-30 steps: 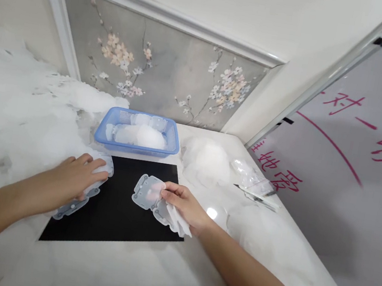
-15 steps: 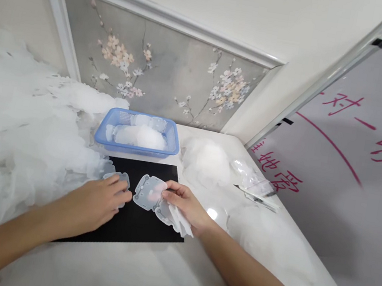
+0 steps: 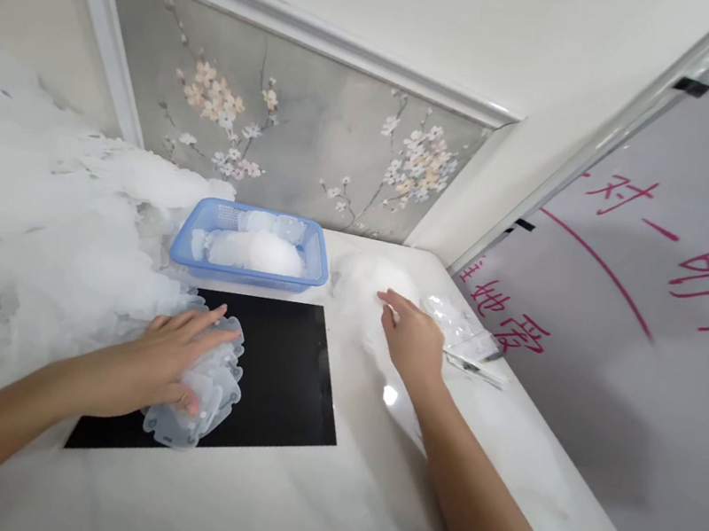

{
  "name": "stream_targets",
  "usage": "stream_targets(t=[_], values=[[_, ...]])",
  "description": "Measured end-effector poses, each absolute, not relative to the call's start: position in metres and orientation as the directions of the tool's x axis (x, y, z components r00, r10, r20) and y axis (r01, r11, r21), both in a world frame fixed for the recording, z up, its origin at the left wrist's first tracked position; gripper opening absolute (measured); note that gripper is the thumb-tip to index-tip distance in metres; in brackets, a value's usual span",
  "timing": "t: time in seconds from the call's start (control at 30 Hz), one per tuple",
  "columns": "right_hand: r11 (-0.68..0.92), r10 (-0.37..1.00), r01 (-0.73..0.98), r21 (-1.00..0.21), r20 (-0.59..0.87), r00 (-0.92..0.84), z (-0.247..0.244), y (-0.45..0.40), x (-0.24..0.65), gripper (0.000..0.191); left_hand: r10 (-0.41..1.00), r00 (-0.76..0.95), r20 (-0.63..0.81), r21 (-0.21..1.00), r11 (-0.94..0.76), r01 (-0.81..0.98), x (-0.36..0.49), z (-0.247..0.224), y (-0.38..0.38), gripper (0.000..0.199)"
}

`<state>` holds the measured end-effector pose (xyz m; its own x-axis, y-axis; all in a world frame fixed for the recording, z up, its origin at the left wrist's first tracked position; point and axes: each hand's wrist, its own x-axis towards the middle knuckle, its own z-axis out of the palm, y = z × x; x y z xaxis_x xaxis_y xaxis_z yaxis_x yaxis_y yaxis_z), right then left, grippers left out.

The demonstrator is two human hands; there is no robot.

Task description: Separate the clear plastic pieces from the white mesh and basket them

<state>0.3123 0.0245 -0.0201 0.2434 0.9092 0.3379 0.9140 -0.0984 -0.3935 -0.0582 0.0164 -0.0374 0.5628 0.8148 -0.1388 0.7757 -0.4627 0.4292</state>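
Observation:
Several frosted, see-through plastic pieces [image 3: 220, 388] with scalloped edges lie in an overlapping pile on the black mat [image 3: 287, 372]. My left hand [image 3: 179, 354] rests spread on this pile, its fingers apart and pointing to the right. Over at the right, my right hand [image 3: 414, 338] is beside a soft-looking white mound [image 3: 369, 281]. Its index finger and thumb are a little apart, with nothing visible between them. Whether the fingertips touch the mound I cannot tell.
Behind the mat stands a blue basket [image 3: 245, 275] with white material and frosted pieces inside. A large white heap [image 3: 47, 253] fills the left side. Clear plastic packaging [image 3: 462, 327] lies at the right, near a whiteboard [image 3: 647, 375] with red writing.
My right hand has let go of the frosted piece and folded white strips and moved right, to the white mound. My left hand has spread out over the pile, which shows more pieces.

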Motion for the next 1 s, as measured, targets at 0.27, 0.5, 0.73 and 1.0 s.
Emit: stream_targets(t=[0.27,0.5,0.73,1.0], values=[[-0.143,0.989,0.990,-0.001,0.044,0.143,-0.017,0.020,0.309,0.054,0.881,0.455,-0.131,0.556,-0.315,0.769,-0.027,-0.014,0.015,0.083],[0.038,0.945,0.930,-0.364,0.317,0.085,0.025,0.017,0.303,0.034,0.866,0.469,-0.173,0.570,-0.300,0.765,-0.027,-0.002,0.011,0.033],[0.376,0.907,0.525,-0.764,0.420,-0.039,0.056,0.103,0.201,0.024,0.838,0.539,-0.081,0.610,-0.386,0.692,-0.030,-0.009,0.009,0.037],[0.303,0.952,0.485,-0.820,0.281,-0.118,0.028,0.163,0.148,0.023,0.867,0.498,-0.010,0.673,-0.363,0.644,-0.030,-0.016,0.005,0.024]])
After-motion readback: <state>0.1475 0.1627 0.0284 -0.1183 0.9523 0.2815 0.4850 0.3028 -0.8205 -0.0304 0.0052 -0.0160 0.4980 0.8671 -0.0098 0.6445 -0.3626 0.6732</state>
